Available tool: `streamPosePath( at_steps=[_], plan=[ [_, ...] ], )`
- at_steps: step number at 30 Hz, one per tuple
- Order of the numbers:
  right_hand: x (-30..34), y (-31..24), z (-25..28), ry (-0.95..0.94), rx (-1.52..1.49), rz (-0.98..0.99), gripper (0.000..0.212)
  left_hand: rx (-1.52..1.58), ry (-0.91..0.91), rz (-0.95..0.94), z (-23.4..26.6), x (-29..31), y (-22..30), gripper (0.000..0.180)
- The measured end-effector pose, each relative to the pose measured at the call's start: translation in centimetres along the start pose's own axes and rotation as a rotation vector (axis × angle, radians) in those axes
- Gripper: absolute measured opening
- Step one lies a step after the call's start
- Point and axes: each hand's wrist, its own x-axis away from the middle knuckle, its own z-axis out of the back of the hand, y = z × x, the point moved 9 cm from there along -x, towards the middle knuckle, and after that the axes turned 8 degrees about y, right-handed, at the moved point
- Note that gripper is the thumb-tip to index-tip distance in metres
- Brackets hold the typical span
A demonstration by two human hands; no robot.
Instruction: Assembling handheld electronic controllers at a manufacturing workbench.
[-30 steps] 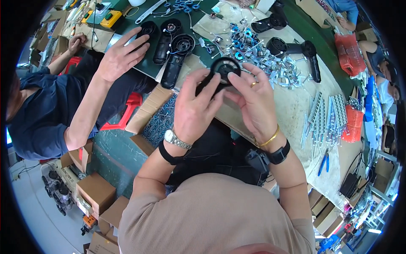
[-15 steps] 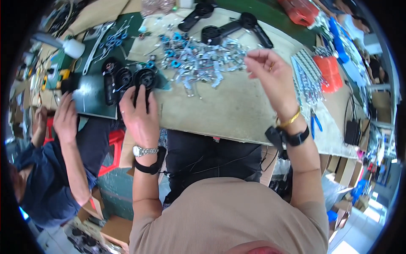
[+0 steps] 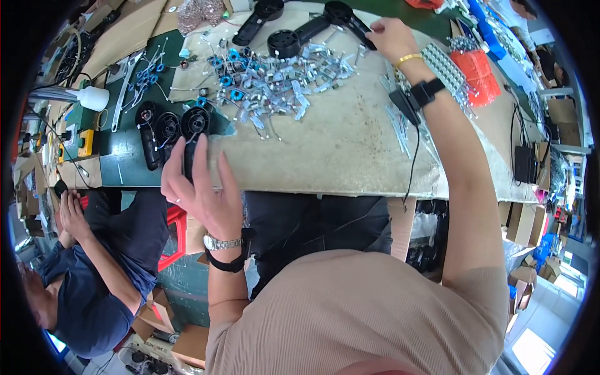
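My left hand (image 3: 206,194) is open, its fingers apart over the handle of a black fan-shaped plastic housing (image 3: 196,120). I cannot tell whether they touch it. Two more such dark housings (image 3: 167,128) lie just left of it, with thin wires on them. Across the table, my right hand (image 3: 394,40) has its fingers bent around the handle end of another black housing (image 3: 355,25), whose round head points away. A round-headed black housing (image 3: 284,44) and one more (image 3: 257,22) lie left of that. Between my hands spreads a pile of small metal parts with wires (image 3: 281,81).
Blue ring-shaped parts with wires (image 3: 147,76), a wrench (image 3: 127,90) and a white-capped bottle (image 3: 94,99) lie at left. On the right are a white gridded strip stack (image 3: 444,65) and a red bag (image 3: 476,76). A co-worker (image 3: 94,275) sits at left.
My right hand has reached farther forward to the black housing's handle. My left hand has drawn back slightly with its fingers spread. The co-worker's hand has left the table edge. The view has shifted.
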Motion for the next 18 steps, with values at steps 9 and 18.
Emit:
streamPosePath(
  at_steps=[9,18],
  plan=[
    [0.7,2.5,-1.6,0.099,-0.127,0.136,0.037,0.446,-0.207,-0.005,-2.1,0.8,4.9,0.034],
    [19.5,-11.4,7.1,-0.198,-0.796,0.217,0.020,1.501,-0.554,1.103,-9.8,4.9,9.2,0.034]
  ],
)
